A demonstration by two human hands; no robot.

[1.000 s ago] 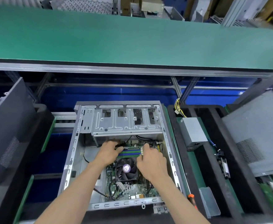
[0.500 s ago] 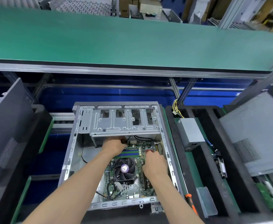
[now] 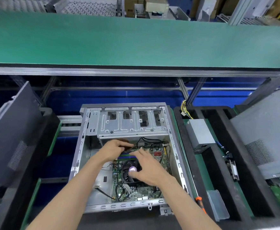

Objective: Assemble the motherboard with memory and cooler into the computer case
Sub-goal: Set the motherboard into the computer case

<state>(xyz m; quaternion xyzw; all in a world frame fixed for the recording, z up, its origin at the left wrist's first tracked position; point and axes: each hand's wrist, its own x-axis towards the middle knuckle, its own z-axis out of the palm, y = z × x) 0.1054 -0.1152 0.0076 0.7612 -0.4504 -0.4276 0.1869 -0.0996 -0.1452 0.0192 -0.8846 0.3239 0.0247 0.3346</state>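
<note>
The open grey computer case (image 3: 79, 155) lies on its side in the middle. Inside it sits the green motherboard (image 3: 142, 191) with its black cooler fan (image 3: 127, 166) and the memory slots (image 3: 127, 157). My left hand (image 3: 112, 150) reaches in under the drive cage (image 3: 131, 123) and pinches what looks like a thin memory stick (image 3: 133, 147) just above the slots. My right hand (image 3: 149, 170) lies over the cooler with fingers stretched toward the stick's right end and the thumb on the fan hub. Whether they touch the stick is unclear.
A grey power supply (image 3: 200, 133) with yellow wires sits in a black foam tray (image 3: 218, 163) on the right. An orange-handled screwdriver (image 3: 199, 201) lies beside the case. Case panels lean at the left (image 3: 11, 130) and right (image 3: 265, 138). A green conveyor belt (image 3: 136, 42) runs behind.
My right hand has moved left from the board's right edge onto the cooler, fingers toward the slots. My left hand stays at the slots, now pinching a thin stick.
</note>
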